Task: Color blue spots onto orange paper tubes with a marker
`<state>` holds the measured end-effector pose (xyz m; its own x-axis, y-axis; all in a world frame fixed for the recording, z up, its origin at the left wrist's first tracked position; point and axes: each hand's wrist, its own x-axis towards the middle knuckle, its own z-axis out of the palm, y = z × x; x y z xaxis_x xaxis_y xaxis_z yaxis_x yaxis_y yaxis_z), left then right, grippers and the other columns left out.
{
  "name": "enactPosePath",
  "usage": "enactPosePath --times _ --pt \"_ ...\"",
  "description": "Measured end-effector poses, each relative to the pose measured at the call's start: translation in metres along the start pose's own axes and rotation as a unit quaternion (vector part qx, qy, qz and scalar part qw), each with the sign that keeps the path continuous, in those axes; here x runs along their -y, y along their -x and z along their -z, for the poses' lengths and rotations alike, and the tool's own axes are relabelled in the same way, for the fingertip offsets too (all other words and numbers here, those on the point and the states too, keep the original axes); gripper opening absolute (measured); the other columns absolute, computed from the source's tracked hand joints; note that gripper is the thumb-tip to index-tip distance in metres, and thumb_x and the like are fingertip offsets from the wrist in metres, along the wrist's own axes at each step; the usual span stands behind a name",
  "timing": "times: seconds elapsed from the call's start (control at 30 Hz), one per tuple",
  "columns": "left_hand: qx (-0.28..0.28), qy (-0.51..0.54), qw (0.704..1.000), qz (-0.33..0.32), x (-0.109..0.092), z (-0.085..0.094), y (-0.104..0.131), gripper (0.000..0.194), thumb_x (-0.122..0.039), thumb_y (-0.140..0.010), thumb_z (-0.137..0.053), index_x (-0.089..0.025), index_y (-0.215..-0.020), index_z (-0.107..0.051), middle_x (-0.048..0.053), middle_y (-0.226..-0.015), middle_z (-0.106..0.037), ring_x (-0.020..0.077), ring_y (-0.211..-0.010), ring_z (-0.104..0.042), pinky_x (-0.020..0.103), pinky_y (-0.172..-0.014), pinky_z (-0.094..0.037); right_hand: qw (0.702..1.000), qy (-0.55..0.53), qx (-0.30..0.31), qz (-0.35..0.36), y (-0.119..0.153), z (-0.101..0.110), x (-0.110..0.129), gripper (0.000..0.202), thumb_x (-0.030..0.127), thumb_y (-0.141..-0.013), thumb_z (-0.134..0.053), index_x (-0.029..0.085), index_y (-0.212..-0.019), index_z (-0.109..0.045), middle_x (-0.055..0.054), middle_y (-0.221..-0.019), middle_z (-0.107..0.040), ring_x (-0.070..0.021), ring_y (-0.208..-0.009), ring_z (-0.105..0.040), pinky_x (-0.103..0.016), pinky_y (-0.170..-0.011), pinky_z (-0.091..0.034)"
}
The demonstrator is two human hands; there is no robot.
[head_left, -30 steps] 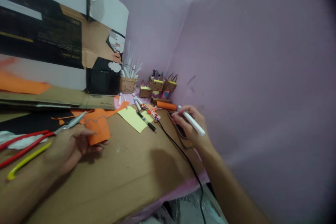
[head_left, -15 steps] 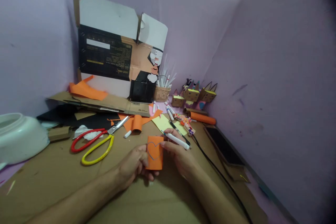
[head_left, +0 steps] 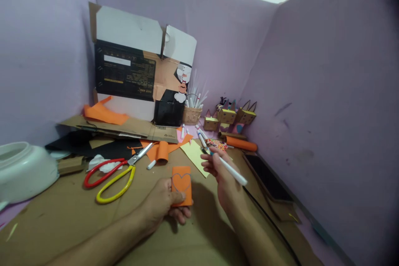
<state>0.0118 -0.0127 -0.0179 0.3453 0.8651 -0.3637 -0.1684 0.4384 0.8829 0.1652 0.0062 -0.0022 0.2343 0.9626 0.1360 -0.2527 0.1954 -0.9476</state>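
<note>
My left hand (head_left: 165, 201) grips an orange paper piece (head_left: 181, 181) with a heart outline drawn on its face, the thumb lying over its lower part. To the right, apart from the paper, my right hand (head_left: 224, 178) holds a white marker (head_left: 232, 170) slantwise, its bluish tip end pointing up and left. Beyond that hand lies a yellow paper sheet (head_left: 195, 158). A small orange paper roll (head_left: 162, 152) stands behind the held piece, with a white marker cap (head_left: 151, 165) beside it.
Large scissors (head_left: 124, 170) with red and yellow handles lie at the left, near a white bowl (head_left: 26, 172). Far back are a basket of markers (head_left: 192, 115) and cardboard animal figures (head_left: 227, 116). A dark tablet (head_left: 268, 176) and a black cable (head_left: 271, 224) are at the right.
My right hand has moved right and away from the orange paper with the marker. My left thumb now lies across the paper's front, and the whole view has tilted slightly upward.
</note>
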Motion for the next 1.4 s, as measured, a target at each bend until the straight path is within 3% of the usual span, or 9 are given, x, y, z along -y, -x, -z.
enactPosePath --times 0.13,0.2,0.37,0.77,1.07,1.2,1.4 --pt "-0.003 -0.009 1.000 -0.005 0.002 -0.002 -0.002 0.017 -0.021 -0.062 -0.067 -0.014 -0.072 -0.055 0.001 -0.057 -0.060 0.0137 -0.045 -0.060 0.020 -0.037 -0.046 0.998 -0.044 0.030 -0.044 0.013 0.004 -0.005 0.050 0.065 -0.074 -0.061 0.019 -0.090 -0.070 -0.001 -0.059 -0.064 -0.0134 -0.050 -0.054 -0.028 -0.053 -0.046" --pt "0.004 -0.019 1.000 0.001 0.001 -0.004 -0.001 0.018 -0.021 -0.062 -0.067 -0.014 -0.076 -0.057 0.001 -0.058 -0.060 0.0132 -0.045 -0.060 0.020 -0.039 -0.047 0.998 -0.024 0.039 -0.033 0.023 0.004 -0.012 0.047 0.063 -0.074 -0.061 0.018 -0.082 -0.071 -0.001 -0.054 -0.060 -0.0135 -0.050 -0.053 -0.027 -0.051 -0.044" --pt "0.020 -0.040 0.999 0.004 -0.003 -0.007 0.002 0.023 -0.023 -0.061 -0.068 -0.014 -0.080 -0.059 0.001 -0.063 -0.061 0.0121 -0.048 -0.060 0.020 -0.043 -0.047 0.995 0.047 0.082 -0.010 0.036 0.000 -0.023 0.026 0.044 -0.070 -0.071 0.020 -0.078 -0.066 0.000 -0.062 -0.062 -0.0149 -0.056 -0.056 -0.026 -0.053 -0.045" --pt "0.013 -0.067 0.998 0.012 -0.005 -0.009 0.003 0.038 -0.037 -0.054 -0.072 -0.013 -0.081 -0.059 0.002 -0.064 -0.064 0.0112 -0.047 -0.059 0.020 -0.042 -0.046 0.990 0.095 0.108 0.003 0.037 -0.002 -0.030 0.023 0.041 -0.075 -0.065 0.018 -0.076 -0.059 0.001 -0.062 -0.060 -0.0128 -0.055 -0.053 -0.022 -0.050 -0.044" --pt "0.015 -0.073 0.997 0.003 -0.007 -0.010 0.006 0.045 -0.046 -0.053 -0.074 -0.011 -0.079 -0.061 0.002 -0.060 -0.062 0.0100 -0.049 -0.057 0.018 -0.044 -0.046 0.983 0.156 0.091 0.040 0.038 -0.003 -0.031 0.018 0.036 -0.078 -0.061 0.018 -0.078 -0.060 0.001 -0.061 -0.060 -0.0117 -0.051 -0.053 -0.020 -0.045 -0.041" --pt "0.014 -0.082 0.997 0.005 -0.007 -0.010 0.006 0.043 -0.045 -0.056 -0.074 -0.011 -0.079 -0.062 0.003 -0.063 -0.064 0.0104 -0.050 -0.058 0.019 -0.046 -0.047 0.980 0.171 0.062 0.075 0.037 -0.005 -0.028 0.015 0.033 -0.075 -0.063 0.018 -0.074 -0.062 0.000 -0.063 -0.062 -0.0130 -0.054 -0.056 -0.021 -0.047 -0.044" --pt "0.012 -0.076 0.997 0.011 -0.006 -0.008 0.004 0.042 -0.039 -0.056 -0.076 -0.012 -0.085 -0.061 0.002 -0.065 -0.064 0.0114 -0.051 -0.059 0.021 -0.047 -0.049 0.981 0.174 0.054 0.067 0.037 -0.005 -0.025 0.014 0.033 -0.074 -0.064 0.018 -0.074 -0.064 -0.001 -0.064 -0.065 -0.0139 -0.055 -0.058 -0.022 -0.048 -0.045"
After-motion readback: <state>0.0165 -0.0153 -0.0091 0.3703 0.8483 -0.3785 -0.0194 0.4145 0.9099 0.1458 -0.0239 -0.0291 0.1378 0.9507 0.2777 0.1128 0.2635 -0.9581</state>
